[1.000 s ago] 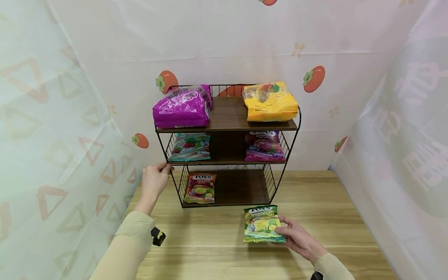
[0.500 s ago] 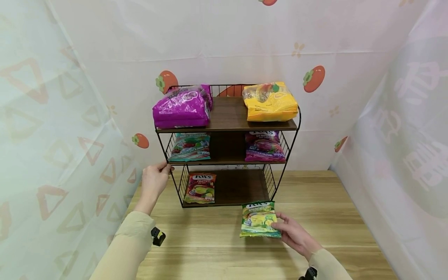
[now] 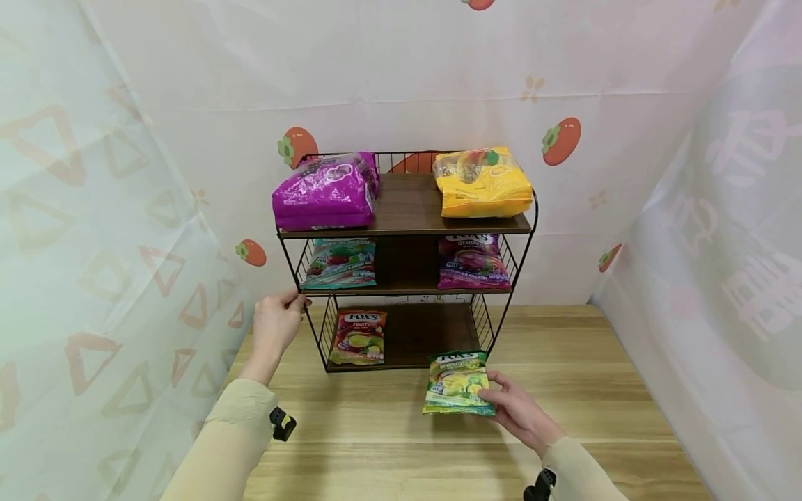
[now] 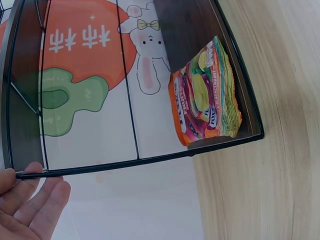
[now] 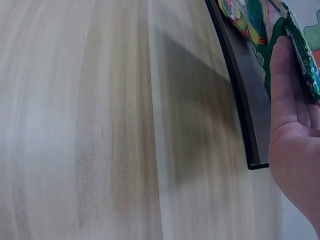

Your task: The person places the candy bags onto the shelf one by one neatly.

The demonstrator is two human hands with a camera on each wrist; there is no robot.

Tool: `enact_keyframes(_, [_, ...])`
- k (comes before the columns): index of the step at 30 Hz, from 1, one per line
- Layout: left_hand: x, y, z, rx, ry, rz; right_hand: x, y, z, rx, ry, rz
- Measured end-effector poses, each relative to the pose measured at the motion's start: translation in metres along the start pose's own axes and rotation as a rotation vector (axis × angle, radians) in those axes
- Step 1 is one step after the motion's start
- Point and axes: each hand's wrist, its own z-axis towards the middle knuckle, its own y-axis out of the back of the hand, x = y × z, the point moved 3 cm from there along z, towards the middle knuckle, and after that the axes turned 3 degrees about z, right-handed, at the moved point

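Observation:
My right hand (image 3: pixel 523 416) pinches the right edge of a green candy bag (image 3: pixel 457 384), labelled Fox's, thumb on its front and fingers behind. The bag is tilted in front of the bottom shelf's right part; in the right wrist view the green candy bag (image 5: pixel 270 30) is only partly in frame. My left hand (image 3: pixel 277 325) grips the left front post of the black wire rack (image 3: pixel 407 232) at middle-shelf height. In the left wrist view, thumb and fingers of the left hand (image 4: pixel 30 205) pinch that post. A red-orange Fox's candy bag (image 3: pixel 359 337) lies at the bottom shelf's left.
A purple bag (image 3: pixel 326 195) and a yellow bag (image 3: pixel 482 188) sit on the top shelf. On the middle shelf are a teal candy bag (image 3: pixel 341 264) and a berry-purple candy bag (image 3: pixel 473 264). The rack stands on a wooden table (image 3: pixel 564 362) against patterned cloth walls.
My right hand has carried the green candy bag forward and slightly left, closer to the bottom shelf. The left hand stays on the rack post.

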Motion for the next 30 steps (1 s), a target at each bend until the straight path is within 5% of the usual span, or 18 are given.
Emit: enact_keyframes(30, [0.001,-0.002,0.002,-0.005,0.006,0.008,0.0,-0.001,0.015,-0.039,0.04,-0.039])
